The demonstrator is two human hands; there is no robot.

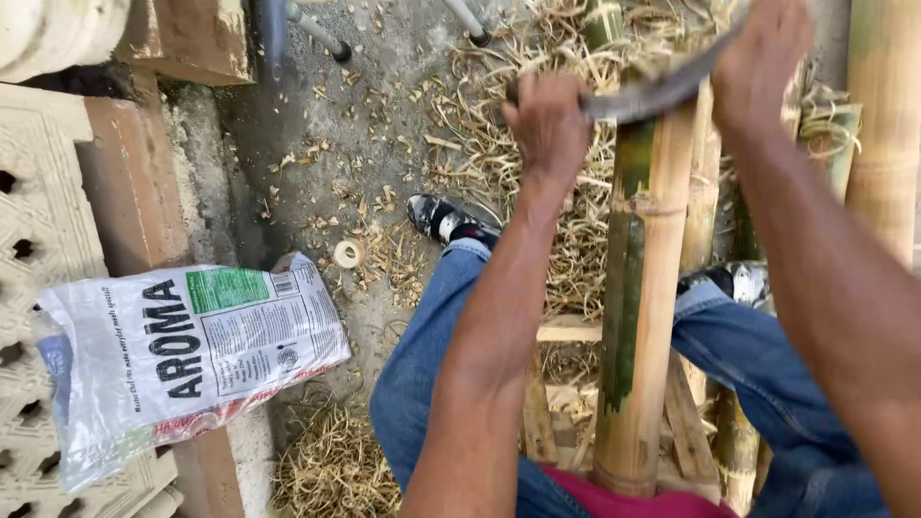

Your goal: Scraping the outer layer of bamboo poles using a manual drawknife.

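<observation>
Bamboo pole [641, 317], partly stripped so that pale yellow wood shows beside a strip of green skin, is held upright between the knees of a person in blue jeans [432, 384], its foot resting near a low wooden frame [568, 331]. A curved dark blade [662, 91] is laid across the upper part of the pole, touching it. The blade is gripped at both ends: the left hand [549, 125] is closed around the near end, left of the pole, and the right hand [758, 62] is closed over the far end, at the upper right. Both forearms are stretched forward over the legs.

More bamboo poles [883, 134] are seen just to the right, 1 of them thick and yellow at the frame edge. The concrete floor [317, 144] is littered with pale shavings [499, 163], thickest around the pole and the 2 dark shoes [449, 221]. A small round bamboo offcut [348, 253] lies on the floor near the left shoe. At the left, a white printed plastic bag [182, 355] with a green panel is laid on a stack of patterned concrete blocks [38, 211], well apart from the hands
</observation>
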